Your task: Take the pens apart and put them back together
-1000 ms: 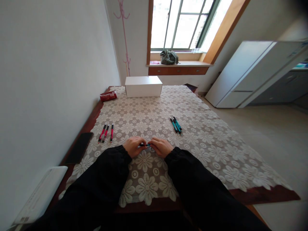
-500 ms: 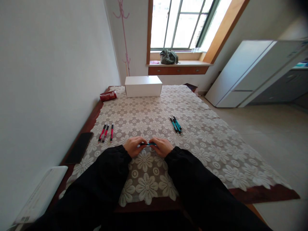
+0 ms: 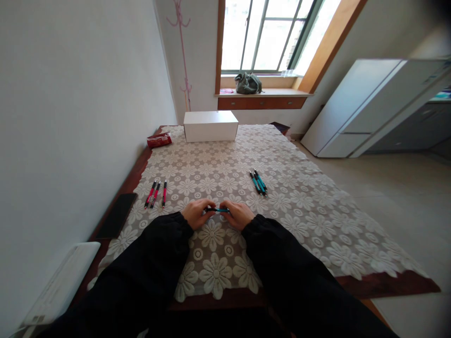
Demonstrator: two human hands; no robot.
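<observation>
A slim teal and black plastic pen (image 3: 217, 210) lay crosswise just above the lace-covered desk (image 3: 317, 225), its long axis left to right, left hand (image 3: 195, 213) and right hand (image 3: 237, 214) each closed on one end

The bench (image 3: 387, 284) shows dark, polished wood at its bare edges, and a matt cream lace cloth (image 3: 225, 178) with an openwork flower pattern covers most of it. The teal pen (image 3: 217, 210) held between the left hand (image 3: 195, 213) and the right hand (image 3: 239, 214) looks like smooth plastic with a darker grip, as do the red pens (image 3: 155, 193) and the teal pens (image 3: 259, 182). The white box (image 3: 210, 126) looks like matt cardboard, the red packet (image 3: 159, 140) like shiny crinkled foil, the black slab (image 3: 116, 216) is smooth and dull, and the sleeves (image 3: 155, 263) are matt black fabric.
</observation>
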